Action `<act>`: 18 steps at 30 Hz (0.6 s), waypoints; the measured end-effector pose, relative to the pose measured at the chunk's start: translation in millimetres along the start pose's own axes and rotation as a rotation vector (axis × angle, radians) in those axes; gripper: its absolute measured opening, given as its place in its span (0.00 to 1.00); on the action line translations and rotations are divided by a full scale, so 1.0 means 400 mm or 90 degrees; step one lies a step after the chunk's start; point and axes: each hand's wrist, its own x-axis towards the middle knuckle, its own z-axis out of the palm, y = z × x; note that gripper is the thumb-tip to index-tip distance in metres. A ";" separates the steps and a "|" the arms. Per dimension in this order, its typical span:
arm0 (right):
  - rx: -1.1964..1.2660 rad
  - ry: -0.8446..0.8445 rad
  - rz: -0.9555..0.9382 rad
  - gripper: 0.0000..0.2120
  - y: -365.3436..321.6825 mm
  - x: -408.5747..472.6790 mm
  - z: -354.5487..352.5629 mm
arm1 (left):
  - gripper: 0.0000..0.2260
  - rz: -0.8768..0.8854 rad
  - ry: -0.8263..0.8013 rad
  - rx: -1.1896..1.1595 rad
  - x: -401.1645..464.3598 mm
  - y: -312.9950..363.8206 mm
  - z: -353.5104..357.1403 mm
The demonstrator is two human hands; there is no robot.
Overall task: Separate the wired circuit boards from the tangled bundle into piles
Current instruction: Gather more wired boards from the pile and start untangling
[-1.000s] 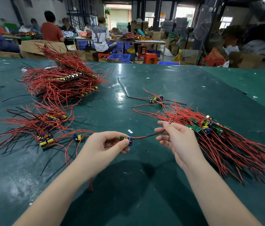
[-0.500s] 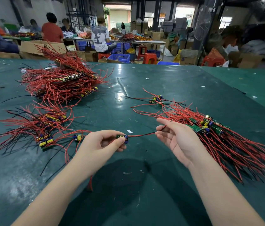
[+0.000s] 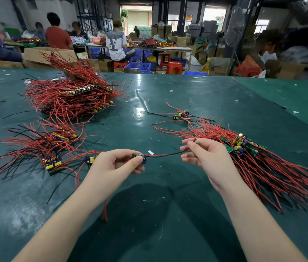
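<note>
Fingers of left hand pinch, half hiding, circuit board; right hand seemingly pinches its wires.

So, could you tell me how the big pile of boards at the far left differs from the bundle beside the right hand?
The far-left pile is stacked high, with boards showing in layered rows; the bundle by the right hand lies low and spread over the table. The pile's wires fan out on all sides, while the bundle's mostly stream toward the near right. Neither is touched by a hand. Both are green boards with red wires.
</note>
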 end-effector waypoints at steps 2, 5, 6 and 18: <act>-0.093 0.019 -0.049 0.10 0.004 0.000 -0.004 | 0.06 -0.024 0.018 -0.056 0.001 0.005 -0.002; -0.247 0.056 -0.115 0.11 0.015 -0.001 -0.003 | 0.06 -0.080 0.027 -0.158 0.001 0.012 -0.002; -0.293 0.067 -0.146 0.10 0.020 -0.002 -0.003 | 0.06 -0.097 0.022 -0.185 0.001 0.014 -0.001; 0.031 0.115 -0.027 0.16 -0.004 0.007 -0.006 | 0.08 -0.137 -0.048 -0.245 -0.004 0.018 0.007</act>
